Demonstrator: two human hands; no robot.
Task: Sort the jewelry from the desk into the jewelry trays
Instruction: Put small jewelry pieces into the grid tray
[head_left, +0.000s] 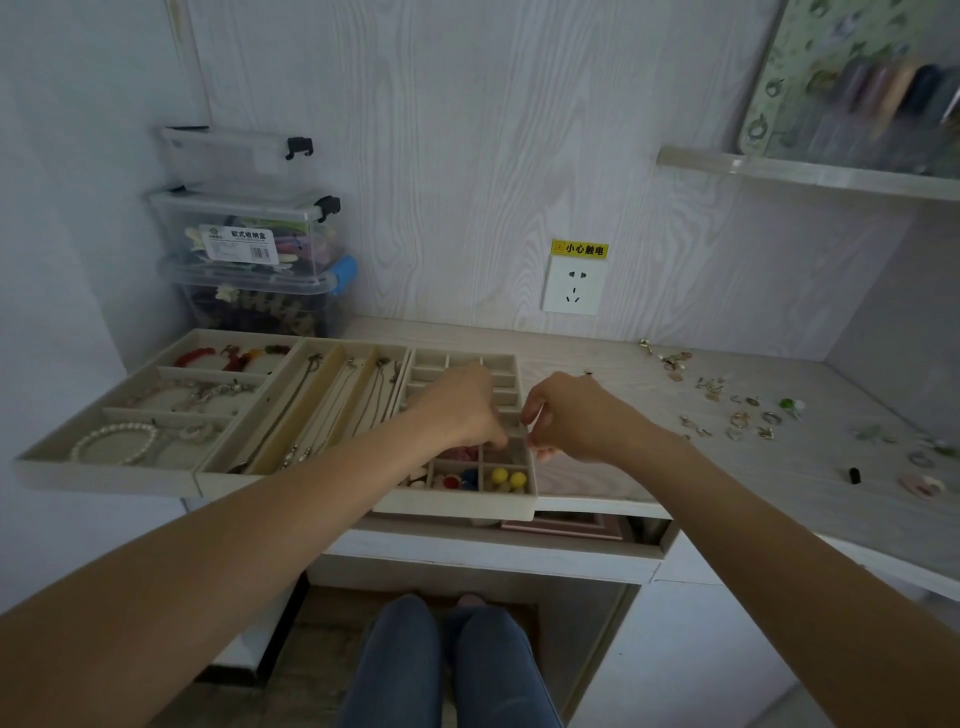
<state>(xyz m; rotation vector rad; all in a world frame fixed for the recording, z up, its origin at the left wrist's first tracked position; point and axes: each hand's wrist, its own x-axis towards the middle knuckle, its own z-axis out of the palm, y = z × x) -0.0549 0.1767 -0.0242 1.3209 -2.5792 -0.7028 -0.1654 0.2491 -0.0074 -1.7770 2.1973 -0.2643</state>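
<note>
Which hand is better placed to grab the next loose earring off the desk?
Probably the right hand. It sits at the right rim of the beige small-compartment tray, nearer the scattered gold earrings on the pale wooden desk; the left hand is over the tray.

Jewelry trays and loose jewelry on pale wood desk

Three beige trays side by side, centre-left of frame: left tray (31, 462) with wide rows holding red bead bracelets (195, 356) and a pearl bracelet (114, 441); middle tray (223, 475) with long channels holding chain necklaces (332, 410); right grid tray (457, 506), small compartments, yellow beads (508, 478) lower right, overhanging the desk's front edge. Loose rings and earrings (737, 415) scattered at right of frame, well apart from the trays.
</note>
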